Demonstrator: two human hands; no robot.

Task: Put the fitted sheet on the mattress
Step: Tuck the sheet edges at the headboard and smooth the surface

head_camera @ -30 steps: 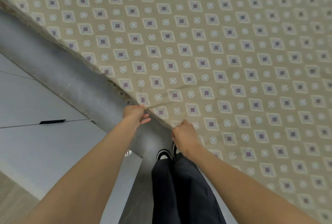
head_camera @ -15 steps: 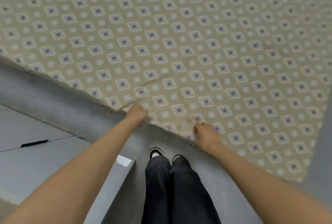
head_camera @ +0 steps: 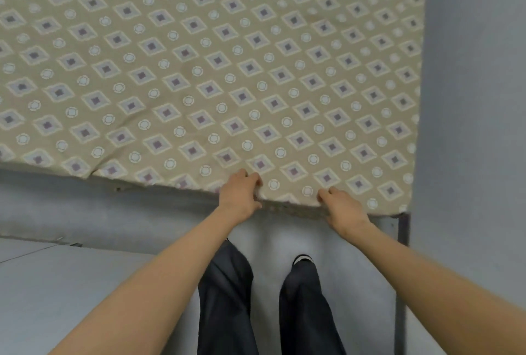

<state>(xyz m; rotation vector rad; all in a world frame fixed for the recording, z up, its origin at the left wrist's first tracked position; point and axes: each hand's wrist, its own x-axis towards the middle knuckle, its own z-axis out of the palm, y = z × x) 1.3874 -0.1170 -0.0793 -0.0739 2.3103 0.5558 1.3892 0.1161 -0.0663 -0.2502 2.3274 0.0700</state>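
A beige sheet [head_camera: 216,69] with purple diamonds and white circles covers the mattress and fills the upper part of the view. Its near edge runs across the middle, with a small notch at the left. My left hand [head_camera: 240,195] grips that near edge, fingers curled over the fabric. My right hand [head_camera: 343,206] holds the same edge a little to the right, fingers curled on top of it. A rough brownish strip of the mattress side [head_camera: 293,208] shows between my hands. The sheet's near right corner [head_camera: 401,206] lies just right of my right hand.
A grey bed frame side [head_camera: 113,212] runs below the sheet edge. A dark metal leg [head_camera: 402,229] stands at the right corner beside a grey wall [head_camera: 472,98]. My dark trouser legs and shoes [head_camera: 303,259] stand on the grey floor [head_camera: 71,283].
The view has swung right, so the bed's right corner and the wall now show. Both hands have shifted rightward along the near edge, still gripping it, and my feet have stepped apart.
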